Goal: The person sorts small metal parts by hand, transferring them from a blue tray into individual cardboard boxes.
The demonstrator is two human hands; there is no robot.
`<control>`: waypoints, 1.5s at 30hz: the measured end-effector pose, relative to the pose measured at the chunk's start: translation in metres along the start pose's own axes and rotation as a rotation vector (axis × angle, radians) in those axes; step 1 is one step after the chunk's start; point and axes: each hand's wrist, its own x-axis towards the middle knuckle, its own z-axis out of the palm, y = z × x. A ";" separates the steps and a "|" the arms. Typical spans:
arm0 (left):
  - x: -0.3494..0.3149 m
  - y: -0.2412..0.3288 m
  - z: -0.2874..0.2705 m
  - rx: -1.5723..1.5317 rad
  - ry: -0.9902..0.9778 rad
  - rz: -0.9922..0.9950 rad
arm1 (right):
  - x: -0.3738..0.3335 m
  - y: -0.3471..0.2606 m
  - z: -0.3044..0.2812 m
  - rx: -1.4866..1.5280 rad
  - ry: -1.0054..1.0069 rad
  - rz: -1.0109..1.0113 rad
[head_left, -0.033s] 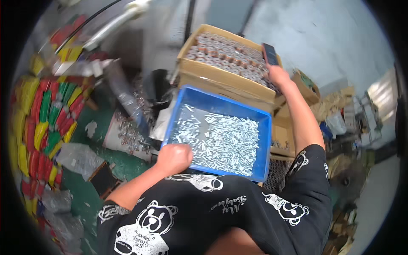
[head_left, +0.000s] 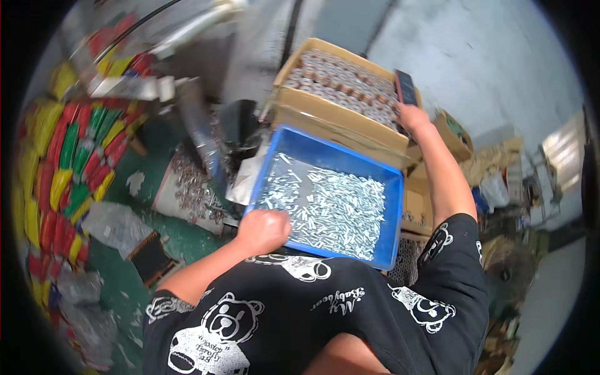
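My left hand is closed in a fist over the near left corner of a blue plastic bin. Whatever its fingers hold, if anything, is hidden. Many small shiny metal pins lie loose in the bin. My right arm reaches forward to the right end of an open cardboard box, which stands just beyond the bin. There my right hand has its fingers curled at the near end of a dark phone. Rows of round metal and copper-coloured parts fill the box.
Bundled red, yellow and green bags pile up at the left. A white sheet with scattered metal parts lies on the green floor. Further cartons stand at the right, beside a pale wall.
The view has shifted slightly, so the bin, box and phone sit a little further right. Both hands keep nearly the same pose and place.
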 end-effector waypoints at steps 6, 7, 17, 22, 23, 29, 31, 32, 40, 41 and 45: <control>-0.019 -0.014 0.013 -0.058 -0.030 0.033 | 0.033 -0.022 -0.002 0.011 -0.095 -0.080; -0.020 -0.018 0.015 -0.057 -0.082 0.068 | 0.037 -0.030 -0.002 0.058 -0.096 -0.088; -0.012 -0.021 0.020 -0.188 0.152 0.110 | 0.060 0.019 0.021 0.023 0.073 -0.190; -0.024 -0.020 0.018 -0.183 0.092 -0.046 | -0.001 -0.209 -0.086 0.826 -0.009 -0.132; -0.026 -0.019 0.016 -0.183 0.095 -0.047 | -0.033 -0.260 -0.107 1.017 -0.134 -0.155; -0.014 -0.008 0.012 -0.160 0.051 0.017 | 0.022 -0.347 -0.020 1.349 -0.082 -0.431; -0.016 -0.007 0.006 -0.174 0.021 -0.009 | 0.018 -0.360 -0.014 1.514 -0.163 -0.382; -0.017 -0.007 0.004 -0.192 -0.007 -0.035 | 0.010 -0.354 -0.013 1.479 -0.088 -0.428; -0.006 -0.003 -0.004 0.001 -0.094 -0.140 | -0.143 -0.191 0.082 0.400 -0.369 -0.454; -0.005 -0.002 -0.001 0.043 -0.070 -0.141 | -0.158 -0.177 0.097 0.377 -0.444 -0.486; 0.008 -0.002 0.003 0.171 -0.032 -0.148 | -0.189 -0.166 0.134 0.374 -0.330 -0.532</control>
